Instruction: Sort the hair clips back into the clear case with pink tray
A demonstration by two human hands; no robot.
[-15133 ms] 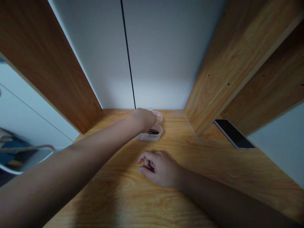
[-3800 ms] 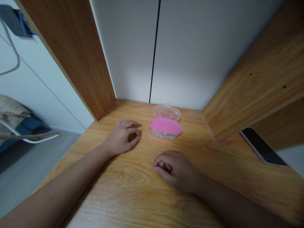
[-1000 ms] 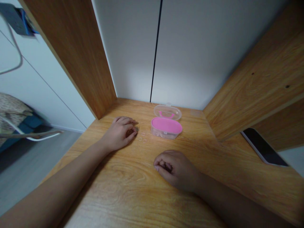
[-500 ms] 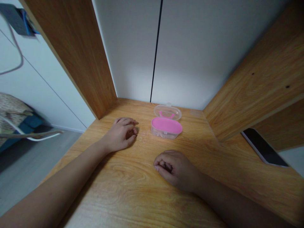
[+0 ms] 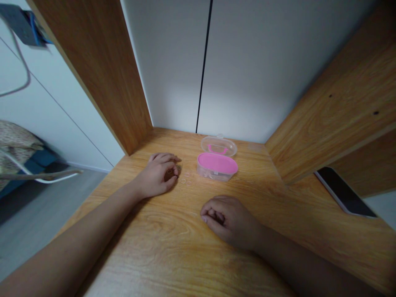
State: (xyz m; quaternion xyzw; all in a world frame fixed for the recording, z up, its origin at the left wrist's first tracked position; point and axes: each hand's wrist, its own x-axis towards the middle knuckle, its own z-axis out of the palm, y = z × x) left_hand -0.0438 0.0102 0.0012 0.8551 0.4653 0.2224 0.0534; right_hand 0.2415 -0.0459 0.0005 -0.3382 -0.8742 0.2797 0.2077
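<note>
My left hand (image 5: 158, 175) rests on the wooden tabletop with its thumb and index fingertips together, the other fingers loosely bent. Whatever lies in that pinch, if anything, is too small to make out. Just right of its fingertips are several tiny pale rings (image 5: 183, 181), and more small loops show partly under the hand. My right hand (image 5: 227, 218) lies closer to me, its fingers curled and thumb tip pressed to the index finger; any content is hidden. Beyond it stands a clear plastic box (image 5: 213, 174) with a pink inner cover (image 5: 217, 163), its transparent lid (image 5: 218, 146) swung back.
A dark-screened phone (image 5: 343, 192) lies on the right of the wooden tabletop (image 5: 173, 247). White panels (image 5: 241, 70) close off the back, with wooden boards on both sides. At far left are a grey floor (image 5: 83, 185) and a patterned cloth (image 5: 15, 142).
</note>
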